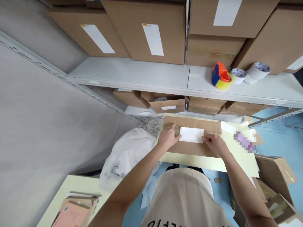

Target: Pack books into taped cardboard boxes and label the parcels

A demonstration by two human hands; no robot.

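Observation:
A flat, taped cardboard box lies on a pale yellow table in front of me. A white label sits on top of the box. My left hand rests on the box with its fingers pressing the label's left edge. My right hand lies flat at the label's right edge, fingers stretched onto the tape strip. Neither hand grips anything.
A white shelf above holds large labelled cartons, a tape dispenser and two white tape rolls. A white plastic bag sits left of the table. Open cartons stand at right; another yellow table with a carton is lower left.

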